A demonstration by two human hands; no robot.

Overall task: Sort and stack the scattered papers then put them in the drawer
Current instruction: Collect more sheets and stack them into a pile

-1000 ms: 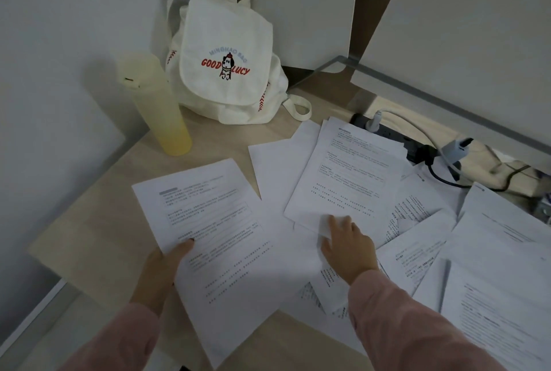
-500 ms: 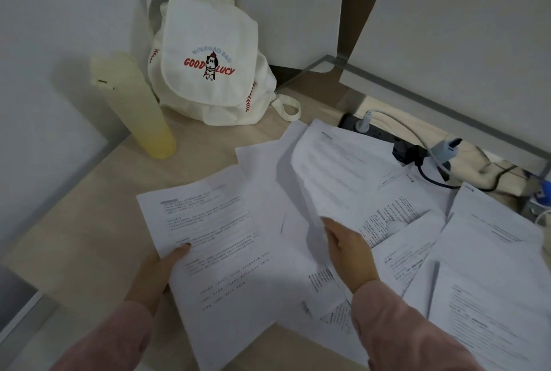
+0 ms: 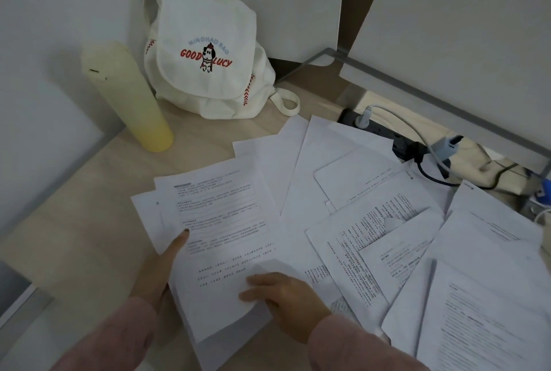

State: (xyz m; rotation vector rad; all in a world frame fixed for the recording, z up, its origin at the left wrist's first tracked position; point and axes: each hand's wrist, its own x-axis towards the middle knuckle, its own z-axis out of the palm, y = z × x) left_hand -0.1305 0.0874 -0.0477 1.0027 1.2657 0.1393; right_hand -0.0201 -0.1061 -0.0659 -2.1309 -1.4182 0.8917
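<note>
Printed sheets (image 3: 220, 221) are gripped at the left edge by the left hand (image 3: 159, 266). The right hand (image 3: 283, 296) is laid on their lower corner; pinching cannot be told.

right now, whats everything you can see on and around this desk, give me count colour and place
held stack: a few sheets, white with print, near left of the desk, in the hands
loose papers: many, white, overlapping across the right half
backpack: one, white with red lettering, back corner against the wall
bottle: one, pale yellow, upright left of the backpack
power strip: one, black, behind the papers at back right
plugs and cables: several, grey and black, at the strip, trailing right
desk: one, light wood
left hand: pink sleeve, thumb on top of the stack's left edge
right hand: pink sleeve, fingers on the stack's lower edge
</note>
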